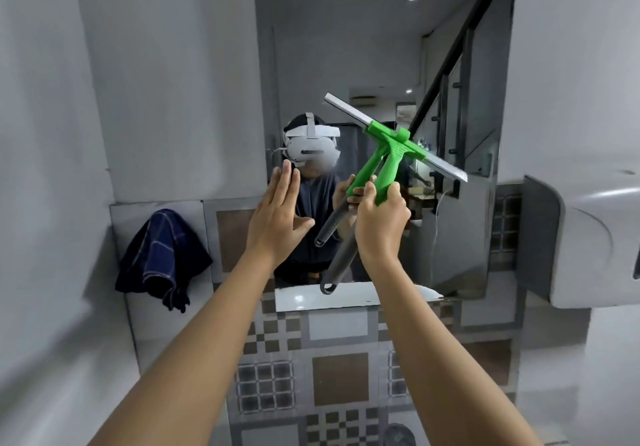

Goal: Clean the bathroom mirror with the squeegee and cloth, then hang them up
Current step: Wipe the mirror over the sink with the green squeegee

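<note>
The tall wall mirror (363, 47) fills the middle of the view. My right hand (381, 223) grips the green and grey squeegee (394, 154) by its handle, the metal blade tilted and lying against the glass, with its reflection just behind it. My left hand (277, 213) is raised flat in front of the mirror's lower left, fingers straight and together, holding nothing. A dark blue checked cloth (162, 258) hangs on the wall to the left of the mirror, apart from both hands.
A white fixture (595, 241) juts out from the right wall at hand height. Patterned brown and grey tiles (339, 376) cover the wall below the mirror. Plain grey wall runs along the left side.
</note>
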A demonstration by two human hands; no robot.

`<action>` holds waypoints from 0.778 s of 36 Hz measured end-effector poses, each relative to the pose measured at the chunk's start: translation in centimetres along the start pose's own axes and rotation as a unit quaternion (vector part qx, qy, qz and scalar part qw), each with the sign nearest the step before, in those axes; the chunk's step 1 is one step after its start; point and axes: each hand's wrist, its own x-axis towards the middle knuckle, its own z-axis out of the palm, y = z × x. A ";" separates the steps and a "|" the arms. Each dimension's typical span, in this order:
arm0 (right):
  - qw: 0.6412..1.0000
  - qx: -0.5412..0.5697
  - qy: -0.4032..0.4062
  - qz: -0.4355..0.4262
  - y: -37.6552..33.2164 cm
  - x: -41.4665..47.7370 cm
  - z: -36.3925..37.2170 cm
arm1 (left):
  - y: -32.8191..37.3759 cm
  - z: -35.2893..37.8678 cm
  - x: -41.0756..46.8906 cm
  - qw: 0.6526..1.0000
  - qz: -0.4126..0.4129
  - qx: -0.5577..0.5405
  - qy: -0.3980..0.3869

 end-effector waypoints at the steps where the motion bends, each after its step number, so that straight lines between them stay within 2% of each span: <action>1: 1.000 -0.006 -0.001 -0.009 -0.2 -0.1 0.3 | -0.2 0.0 -0.1 1.000 0.005 0.002 0.002; 14: 0.991 -0.098 -0.063 -0.071 -2.8 -0.4 2.6 | -0.4 0.4 -1.0 1.000 0.006 -0.011 0.029; 28: 0.949 -0.219 -0.120 -0.194 -0.7 0.7 0.3 | 1.6 2.5 -3.2 0.994 -0.068 -0.062 0.058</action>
